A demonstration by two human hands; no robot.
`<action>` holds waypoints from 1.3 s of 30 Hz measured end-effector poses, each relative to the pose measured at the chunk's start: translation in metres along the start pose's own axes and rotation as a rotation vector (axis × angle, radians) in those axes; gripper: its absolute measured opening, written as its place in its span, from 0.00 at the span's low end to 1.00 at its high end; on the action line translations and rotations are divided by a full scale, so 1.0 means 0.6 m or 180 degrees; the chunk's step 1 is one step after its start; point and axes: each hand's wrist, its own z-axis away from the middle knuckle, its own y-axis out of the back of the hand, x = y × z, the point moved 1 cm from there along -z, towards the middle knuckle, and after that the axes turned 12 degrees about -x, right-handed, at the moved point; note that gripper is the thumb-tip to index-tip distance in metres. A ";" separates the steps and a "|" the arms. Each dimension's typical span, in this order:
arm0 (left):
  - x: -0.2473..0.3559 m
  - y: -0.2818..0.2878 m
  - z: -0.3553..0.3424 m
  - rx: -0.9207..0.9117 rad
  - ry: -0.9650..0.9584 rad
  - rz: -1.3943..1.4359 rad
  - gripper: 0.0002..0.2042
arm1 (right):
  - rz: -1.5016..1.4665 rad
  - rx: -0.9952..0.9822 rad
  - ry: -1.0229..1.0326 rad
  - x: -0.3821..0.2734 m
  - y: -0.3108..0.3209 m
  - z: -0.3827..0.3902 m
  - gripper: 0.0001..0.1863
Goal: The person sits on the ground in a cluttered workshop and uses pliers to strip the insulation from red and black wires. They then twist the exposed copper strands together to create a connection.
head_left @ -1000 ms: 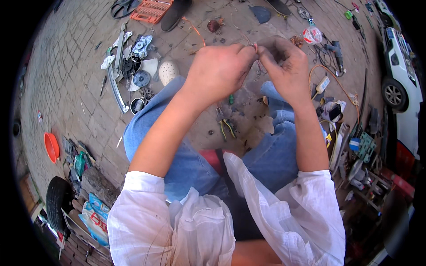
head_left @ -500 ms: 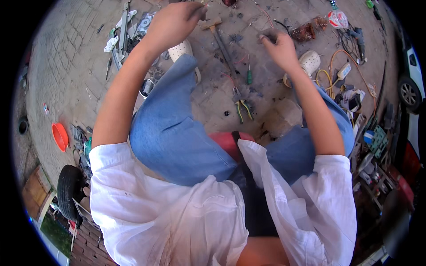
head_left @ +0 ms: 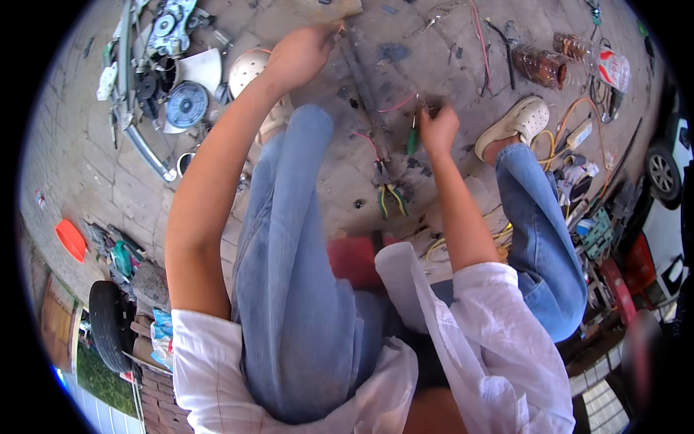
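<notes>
My left hand [head_left: 303, 56] is closed in a pinch over the far end of a hammer [head_left: 359, 76]. A tiny reddish tip shows at its fingertips, too small to name. My right hand [head_left: 439, 130] has its fingers curled just beside a green-handled screwdriver [head_left: 412, 142]; whether they touch its shaft, I cannot tell. A thin pink wire [head_left: 397, 105] runs toward those fingers. Nearer to me, pliers [head_left: 391, 201] with yellow-and-green handles lie with their jaws at the hammer handle's near end.
Metal window-frame-like parts [head_left: 126, 108] and a blue round part [head_left: 186, 105] lie far left. Cut plastic bottles [head_left: 538, 66] lie far right, near a power strip [head_left: 579, 134] with cords. An orange basin [head_left: 71, 240] and a tyre [head_left: 108, 325] are at left, a parked car [head_left: 663, 170] at right.
My right hand has come nearer, from beside the black cable to the screwdriver, and its fingers have curled. My left hand stays closed. My view and legs have shifted.
</notes>
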 end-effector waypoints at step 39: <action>-0.038 0.000 0.035 0.1431 0.0731 -0.1457 0.10 | -0.1112 0.0248 0.0616 -0.029 0.021 -0.136 0.10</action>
